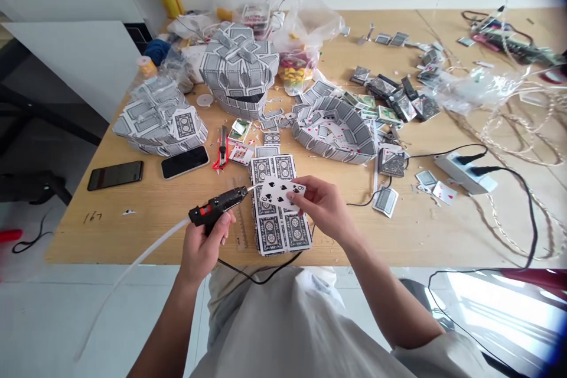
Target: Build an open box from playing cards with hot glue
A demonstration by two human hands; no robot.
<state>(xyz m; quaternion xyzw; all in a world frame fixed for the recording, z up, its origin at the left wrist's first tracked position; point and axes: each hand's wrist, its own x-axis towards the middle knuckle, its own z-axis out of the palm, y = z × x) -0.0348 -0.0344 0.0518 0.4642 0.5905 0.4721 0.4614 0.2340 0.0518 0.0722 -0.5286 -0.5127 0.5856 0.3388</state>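
Observation:
My left hand is wrapped round the handle of a black glue gun, a long white glue stick trailing from its rear. The gun's nozzle points right, at the left edge of a six of spades card. That card lies face up between the thumb and fingers of my right hand. Beneath the card is a stack of joined playing cards, patterned backs up, near the table's front edge. A clear ruler lies just left of the stack.
Two phones and a red cutter lie left. Behind stand card-built shapes and an open card tray. A power strip with black cables is at right, beside coiled rope. Card boxes lie behind.

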